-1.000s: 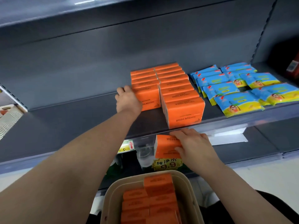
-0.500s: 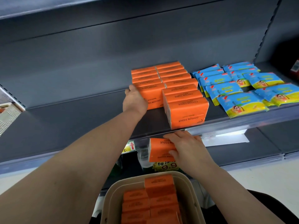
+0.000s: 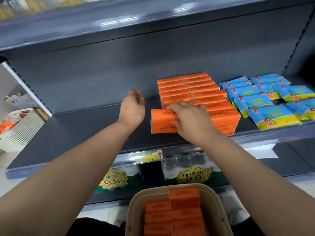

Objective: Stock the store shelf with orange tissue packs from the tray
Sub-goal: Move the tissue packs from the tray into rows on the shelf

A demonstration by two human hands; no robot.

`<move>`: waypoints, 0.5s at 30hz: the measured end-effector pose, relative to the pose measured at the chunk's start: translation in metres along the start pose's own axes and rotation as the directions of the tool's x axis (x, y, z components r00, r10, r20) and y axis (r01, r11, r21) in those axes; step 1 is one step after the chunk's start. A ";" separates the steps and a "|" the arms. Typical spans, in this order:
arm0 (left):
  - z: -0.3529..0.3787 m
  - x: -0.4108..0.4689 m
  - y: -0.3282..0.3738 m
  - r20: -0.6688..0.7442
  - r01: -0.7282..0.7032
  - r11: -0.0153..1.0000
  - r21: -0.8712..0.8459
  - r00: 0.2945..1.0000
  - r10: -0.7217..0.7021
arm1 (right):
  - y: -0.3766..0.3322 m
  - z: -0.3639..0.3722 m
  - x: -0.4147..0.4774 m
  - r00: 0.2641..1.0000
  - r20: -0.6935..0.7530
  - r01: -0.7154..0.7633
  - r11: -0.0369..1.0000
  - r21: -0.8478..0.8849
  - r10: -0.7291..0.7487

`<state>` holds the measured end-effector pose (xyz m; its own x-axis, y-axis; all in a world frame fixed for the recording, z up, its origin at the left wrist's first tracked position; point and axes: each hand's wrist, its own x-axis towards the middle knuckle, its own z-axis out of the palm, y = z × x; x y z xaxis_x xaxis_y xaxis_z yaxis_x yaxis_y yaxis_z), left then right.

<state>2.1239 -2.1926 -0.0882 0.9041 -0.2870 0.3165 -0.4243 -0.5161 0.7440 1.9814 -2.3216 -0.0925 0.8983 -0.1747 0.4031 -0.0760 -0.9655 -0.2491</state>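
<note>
Orange tissue pack [image 3: 162, 121] sits in the grasp of the right hand [image 3: 190, 121], just at 3 o'clock from the middle of the view. The fingers are curled over the pack's top edge and the thumb presses its front face. The pack stands at the front end of the left-hand row of orange packs [image 3: 172, 89], close against the nearest one. Whether its base already rests on the grey shelf [image 3: 85, 133] cannot be told. A second row runs alongside at 3 o'clock of the first, reaching further forward to the shelf's lip.

The left hand [image 3: 132, 108] hovers at 9 o'clock of the held pack, with a narrow gap between them. Its palm is turned toward the pack, the fingers are loosely bent, and it holds nothing.

Blue packets [image 3: 265, 103] lie in overlapping rows at 3 o'clock of the orange stock, near the shelf's right end.

At 6 o'clock of the view sits the beige tray [image 3: 134, 210], with more orange packs [image 3: 170, 215] packed inside it. One pack stands higher than the rest at the tray's far side.

Between tray and shelf, a green and yellow price tag [image 3: 150, 155] is fixed to the shelf's front rail. Below it, yellow starburst stickers [image 3: 192, 176] marked 9.9 show on bottled goods.

A white slatted basket [image 3: 22, 126] stands at 9 o'clock, beyond the shelf's left end.
</note>
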 end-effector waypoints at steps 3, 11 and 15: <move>-0.004 0.000 -0.006 0.079 0.039 0.989 -0.144 0.997 -0.028 | 0.009 0.007 0.038 0.995 0.077 -0.054 0.990 -0.132 0.064; 0.035 -0.016 -0.007 0.371 -0.051 0.993 0.107 0.929 0.008 | 0.036 0.013 0.045 0.984 0.096 -0.137 0.979 -0.150 0.152; 0.049 -0.010 -0.001 0.244 -0.076 0.978 0.196 0.969 0.026 | 0.065 -0.006 0.028 0.964 -0.048 -0.265 0.940 -0.215 0.261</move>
<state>2.1131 -2.2290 -0.1205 0.8529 -0.4890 0.1827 -0.4934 -0.6409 0.5881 1.9990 -2.3902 -0.0923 0.8258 -0.4294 0.3655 -0.4025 -0.9028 -0.1513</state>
